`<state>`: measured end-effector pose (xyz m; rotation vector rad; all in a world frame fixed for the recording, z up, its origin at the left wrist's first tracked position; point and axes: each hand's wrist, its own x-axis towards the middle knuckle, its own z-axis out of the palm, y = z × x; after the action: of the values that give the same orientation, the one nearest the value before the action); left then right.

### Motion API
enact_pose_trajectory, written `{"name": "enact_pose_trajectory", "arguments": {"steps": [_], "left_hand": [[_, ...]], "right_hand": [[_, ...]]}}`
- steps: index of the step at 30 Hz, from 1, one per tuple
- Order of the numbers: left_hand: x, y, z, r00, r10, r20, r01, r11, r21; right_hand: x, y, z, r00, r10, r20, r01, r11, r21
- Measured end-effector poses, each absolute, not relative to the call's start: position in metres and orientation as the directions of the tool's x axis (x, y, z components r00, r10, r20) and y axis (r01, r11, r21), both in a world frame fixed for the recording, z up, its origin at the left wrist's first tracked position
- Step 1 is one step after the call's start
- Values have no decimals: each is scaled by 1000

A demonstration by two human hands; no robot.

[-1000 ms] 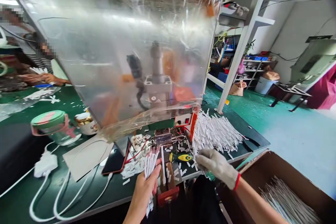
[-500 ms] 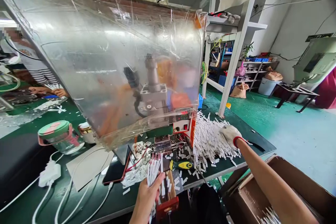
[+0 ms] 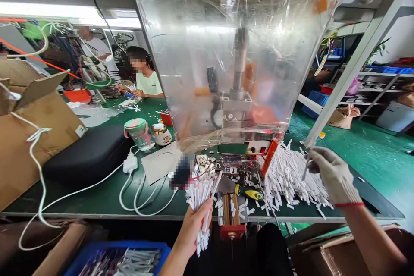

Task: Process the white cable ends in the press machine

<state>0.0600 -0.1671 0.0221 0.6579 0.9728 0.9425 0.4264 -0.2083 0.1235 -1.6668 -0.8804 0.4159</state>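
Observation:
My bare left hand (image 3: 196, 226) is wrapped round a bundle of thin white strips (image 3: 201, 194), close to the table's front edge. Just right of it is a small red-ended fixture (image 3: 232, 230) with white bits on it. My right hand (image 3: 333, 174), in a white glove with a red cuff, pinches one white strip (image 3: 305, 167) above the right side of a large pile of white strips (image 3: 291, 177). A yellow and black handled tool (image 3: 249, 192) lies between the fixture and the pile. Behind stands a press behind a clear plastic-wrapped shield (image 3: 200, 51).
On the left are a black case (image 3: 87, 155), a jar with a green lid (image 3: 139, 133), a white cup (image 3: 161, 134) and white cables. A blue bin (image 3: 164, 252) with strips is below the table edge. Two people sit or stand at the back left. A cardboard box (image 3: 343, 252) is at lower right.
The view has swung left. My right hand has lifted off the pile with a strip in its fingers. My left hand still holds the bundle, now tilted and beside the fixture.

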Motion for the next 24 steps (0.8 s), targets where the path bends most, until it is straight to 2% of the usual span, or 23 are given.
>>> {"name": "enact_pose_trajectory", "arguments": {"steps": [2,3,5,7,13,17,24], "left_hand": [[50,-168,21,210,896,-392,-378,444,812],[47,-169,22,197,901,-387,-382,434,816],[42,-169,23,184,908,-377,-383,420,823],[40,-170,25,179,908,-379,-386,419,822],[32,-175,26,130,908,-399,-424,414,805],[26,-175,21,91,907,-411,-447,406,797],[23,-175,12,93,907,-410,-414,410,813]], "right_hand": [[385,-214,108,515,857,8,107,-55,-993],[361,-215,98,375,920,-114,-7,-121,-993],[311,-210,77,164,953,-257,-91,-244,-965],[270,-198,55,59,944,-324,-184,-309,-933],[226,-154,15,152,908,-390,-348,-320,-881],[226,-147,15,207,879,-429,-365,-338,-867],[221,-145,23,210,884,-417,-424,-302,-854]]}}
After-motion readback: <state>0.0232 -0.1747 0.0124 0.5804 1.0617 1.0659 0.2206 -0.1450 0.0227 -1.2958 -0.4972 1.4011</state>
